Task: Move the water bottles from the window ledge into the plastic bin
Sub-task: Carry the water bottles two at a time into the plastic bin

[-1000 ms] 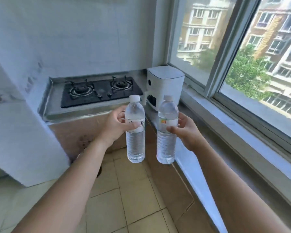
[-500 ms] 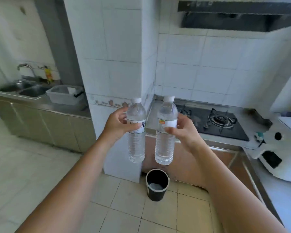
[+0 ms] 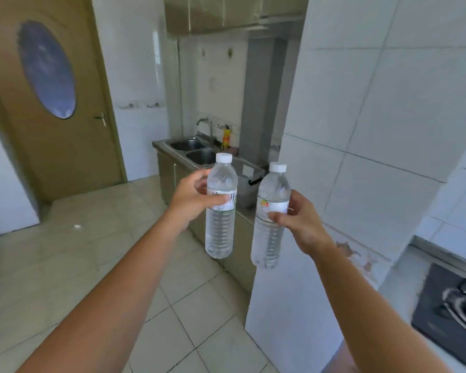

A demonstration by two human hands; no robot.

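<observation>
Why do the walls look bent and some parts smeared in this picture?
Head view: the wide-angle lens bows the tiled pillar and door; the stove at the corner is smeared; both bottles, left and right, stay fairly sharp; daylight is soft, without harsh shadows.

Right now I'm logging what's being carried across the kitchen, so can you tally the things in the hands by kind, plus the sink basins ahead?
Water bottles, one in the left hand and one in the right hand: 2 (left bottle, right bottle)
White caps on them: 2
Sink basins: 2
Total: 6
</observation>
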